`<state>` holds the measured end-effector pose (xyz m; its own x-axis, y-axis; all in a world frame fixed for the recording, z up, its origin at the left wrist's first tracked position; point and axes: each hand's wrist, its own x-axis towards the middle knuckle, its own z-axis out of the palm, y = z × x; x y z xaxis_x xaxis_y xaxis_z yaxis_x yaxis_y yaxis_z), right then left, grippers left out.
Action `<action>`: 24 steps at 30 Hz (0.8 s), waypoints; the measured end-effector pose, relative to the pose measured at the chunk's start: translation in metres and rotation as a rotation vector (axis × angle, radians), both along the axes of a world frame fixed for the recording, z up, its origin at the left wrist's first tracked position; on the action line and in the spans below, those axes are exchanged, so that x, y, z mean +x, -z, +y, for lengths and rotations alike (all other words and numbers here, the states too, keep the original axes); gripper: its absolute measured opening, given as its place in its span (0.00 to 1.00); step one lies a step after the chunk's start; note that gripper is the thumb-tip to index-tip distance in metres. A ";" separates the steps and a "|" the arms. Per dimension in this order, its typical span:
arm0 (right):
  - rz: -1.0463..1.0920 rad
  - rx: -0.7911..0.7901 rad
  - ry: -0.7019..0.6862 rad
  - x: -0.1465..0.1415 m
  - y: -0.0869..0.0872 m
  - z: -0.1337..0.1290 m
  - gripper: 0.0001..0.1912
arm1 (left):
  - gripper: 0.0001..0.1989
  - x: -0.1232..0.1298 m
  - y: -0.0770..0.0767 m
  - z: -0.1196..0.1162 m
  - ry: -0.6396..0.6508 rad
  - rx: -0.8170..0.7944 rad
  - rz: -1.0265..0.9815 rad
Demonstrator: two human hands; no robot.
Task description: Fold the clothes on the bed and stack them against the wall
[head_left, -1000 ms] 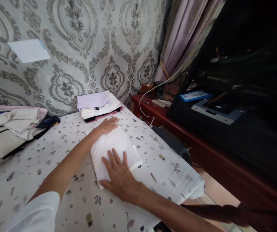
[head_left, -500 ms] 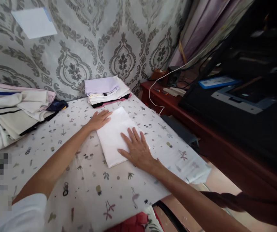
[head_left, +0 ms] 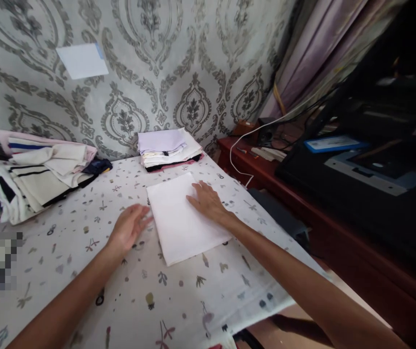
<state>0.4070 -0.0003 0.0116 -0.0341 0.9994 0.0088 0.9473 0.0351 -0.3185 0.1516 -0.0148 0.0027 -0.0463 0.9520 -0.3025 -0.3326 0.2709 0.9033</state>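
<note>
A folded white cloth [head_left: 178, 223] lies flat on the printed tablecloth [head_left: 128, 286] in front of me. My right hand [head_left: 208, 201] rests on its upper right part, fingers stretched out and holding nothing. Just off the cloth's left edge hovers my left hand [head_left: 130, 228], slightly blurred, its fingers apart with nothing in them. Behind the cloth sits a neat stack of folded clothes [head_left: 169, 150], lilac on top with white, black and pink layers below.
A looser heap of clothes [head_left: 48, 169] lies at the left. On the right stand a dark red wooden desk [head_left: 338, 232] and a large black screen [head_left: 382, 135], with a white cable [head_left: 231, 150] hanging down. A patterned wall [head_left: 138, 63] closes off the back.
My left hand has come off the cloth's upper left corner and moved toward me. My right hand has slid up toward the far right edge. The view has shifted a little.
</note>
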 end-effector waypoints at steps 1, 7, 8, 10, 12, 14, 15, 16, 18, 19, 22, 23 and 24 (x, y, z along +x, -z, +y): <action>-0.015 0.002 -0.011 -0.003 -0.002 0.014 0.31 | 0.06 0.003 -0.004 -0.017 0.079 -0.053 -0.029; -0.074 -0.092 -0.482 -0.039 -0.022 0.081 0.31 | 0.25 0.049 -0.021 -0.073 0.350 -0.356 -0.107; -0.071 -0.147 -0.505 -0.045 -0.027 0.090 0.31 | 0.25 0.055 -0.022 -0.075 0.345 -0.379 -0.118; -0.057 -0.245 -0.487 -0.053 -0.036 0.107 0.30 | 0.25 0.058 -0.023 -0.074 0.337 -0.404 -0.123; -0.037 -0.318 -0.458 -0.055 -0.042 0.121 0.27 | 0.23 0.047 -0.022 -0.070 0.344 -0.426 -0.081; -0.005 -0.387 -0.435 -0.051 -0.045 0.128 0.22 | 0.21 0.022 -0.022 -0.064 0.354 -0.408 0.006; 0.020 -0.420 -0.418 -0.047 -0.045 0.127 0.19 | 0.20 0.006 -0.023 -0.060 0.346 -0.383 0.056; 0.052 -0.450 -0.400 -0.042 -0.044 0.125 0.17 | 0.19 -0.010 -0.023 -0.057 0.322 -0.350 0.098; 0.133 -0.496 -0.360 -0.032 -0.038 0.114 0.13 | 0.15 -0.040 -0.026 -0.053 0.222 -0.287 0.133; 0.178 -0.506 -0.333 -0.028 -0.035 0.107 0.12 | 0.13 -0.052 -0.027 -0.051 0.160 -0.269 0.129; 0.283 -0.484 -0.229 -0.019 -0.025 0.087 0.11 | 0.11 -0.064 -0.028 -0.055 0.051 -0.262 0.072; 0.316 -0.475 -0.189 -0.018 -0.023 0.081 0.11 | 0.12 -0.062 -0.026 -0.058 0.047 -0.279 0.053; 0.373 -0.482 -0.137 -0.018 -0.022 0.077 0.11 | 0.14 -0.058 -0.025 -0.062 0.055 -0.302 0.035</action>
